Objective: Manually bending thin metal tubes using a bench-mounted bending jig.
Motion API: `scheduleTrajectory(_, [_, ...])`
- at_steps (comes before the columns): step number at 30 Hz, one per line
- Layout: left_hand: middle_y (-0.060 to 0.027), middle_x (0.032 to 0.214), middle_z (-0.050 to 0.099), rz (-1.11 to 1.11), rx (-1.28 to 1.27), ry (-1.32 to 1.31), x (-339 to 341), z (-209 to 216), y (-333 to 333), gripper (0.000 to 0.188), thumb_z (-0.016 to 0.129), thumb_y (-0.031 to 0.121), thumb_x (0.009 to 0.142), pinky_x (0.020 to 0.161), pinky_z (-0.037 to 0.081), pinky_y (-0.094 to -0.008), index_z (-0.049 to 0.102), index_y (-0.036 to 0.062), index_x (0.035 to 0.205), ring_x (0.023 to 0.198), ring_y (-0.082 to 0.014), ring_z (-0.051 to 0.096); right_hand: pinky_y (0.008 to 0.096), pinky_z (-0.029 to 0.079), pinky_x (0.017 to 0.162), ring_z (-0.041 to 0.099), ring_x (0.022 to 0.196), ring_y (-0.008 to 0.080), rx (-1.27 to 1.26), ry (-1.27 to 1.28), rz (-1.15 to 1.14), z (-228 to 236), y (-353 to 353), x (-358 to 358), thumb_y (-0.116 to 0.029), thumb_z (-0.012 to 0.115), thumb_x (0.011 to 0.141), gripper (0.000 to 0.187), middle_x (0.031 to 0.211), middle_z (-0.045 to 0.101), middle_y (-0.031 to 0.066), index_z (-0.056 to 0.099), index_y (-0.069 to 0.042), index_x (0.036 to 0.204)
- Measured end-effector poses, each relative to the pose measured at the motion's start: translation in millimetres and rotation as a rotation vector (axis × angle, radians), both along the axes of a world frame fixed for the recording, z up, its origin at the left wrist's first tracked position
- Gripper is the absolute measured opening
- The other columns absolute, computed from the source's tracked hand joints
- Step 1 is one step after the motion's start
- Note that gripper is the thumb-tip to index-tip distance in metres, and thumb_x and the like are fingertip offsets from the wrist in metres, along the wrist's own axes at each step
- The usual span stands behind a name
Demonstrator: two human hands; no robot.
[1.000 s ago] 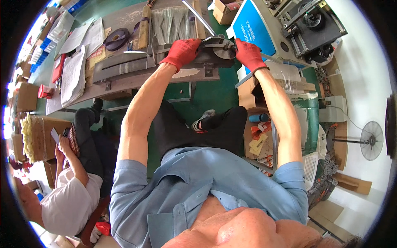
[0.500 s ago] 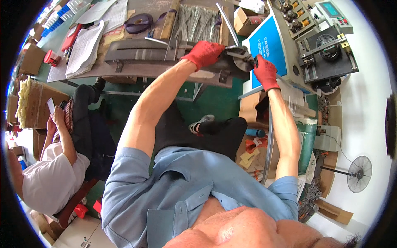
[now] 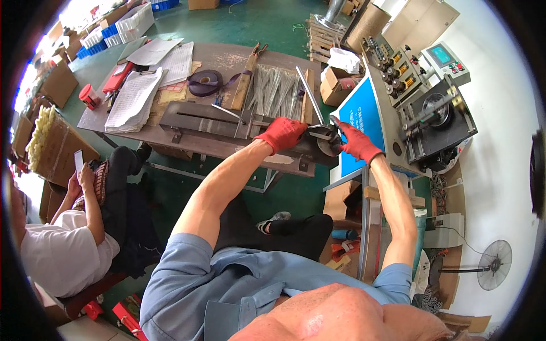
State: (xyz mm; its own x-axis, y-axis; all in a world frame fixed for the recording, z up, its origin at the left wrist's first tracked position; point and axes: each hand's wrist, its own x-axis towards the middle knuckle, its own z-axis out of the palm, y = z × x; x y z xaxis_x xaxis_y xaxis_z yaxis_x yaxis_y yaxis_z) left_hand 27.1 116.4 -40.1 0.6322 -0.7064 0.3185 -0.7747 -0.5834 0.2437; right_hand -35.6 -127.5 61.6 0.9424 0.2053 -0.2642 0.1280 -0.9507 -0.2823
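Note:
At the right end of a long metal bench fixture (image 3: 199,122) both my hands are at work, in red gloves. My left hand (image 3: 282,135) is closed beside a round metal disc (image 3: 329,145); whatever is between its fingers is hidden. On the disc's right side my right hand (image 3: 359,142) is closed around a small dark handle (image 3: 334,120), mostly covered by the glove. Behind the fixture lies a pile of thin metal wires (image 3: 276,91) between wooden strips. A straight metal bar (image 3: 309,94) slants up from beside the disc.
Papers (image 3: 136,99) and a roll of purple strap (image 3: 205,83) lie on the table's left. A machine with a blue panel (image 3: 364,122) stands close at right, near a cardboard box (image 3: 336,85). At left a seated person (image 3: 71,238) holds a phone. A fan (image 3: 493,264) stands lower right.
The view has tilted up, so the bench sits lower in the picture. My right hand has turned with the handle around the disc; my left hand keeps its place beside it.

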Motion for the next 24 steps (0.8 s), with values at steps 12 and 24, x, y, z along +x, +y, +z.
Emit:
scheduleTrajectory(12, [-0.0125,0.091,0.065,0.005,0.026,0.012,0,-3,-2,0.028,0.061,0.021,0.078,0.071,0.051,-0.0443,0.059,0.0080,0.103,0.086,-0.0325,0.065,0.0504,0.031,0.109,0.021,0.138,0.0420,-0.490,-0.143,0.529,-10,-18,59,-0.043,0.088,0.044,0.128,0.154,0.015,0.0176,0.019,-0.026,0.150])
scheduleTrajectory(24, [-0.0147,0.087,0.066,-0.001,-0.019,-0.089,6,-5,-2,0.029,0.061,0.028,0.081,0.067,0.051,-0.0465,0.057,0.0102,0.104,0.079,-0.0357,0.064,0.0477,0.041,0.096,0.049,0.118,0.0341,-0.576,-0.114,-0.020,-35,-95,-44,-0.040,0.080,0.058,0.088,0.123,0.052,0.0133,0.040,-0.007,0.129])
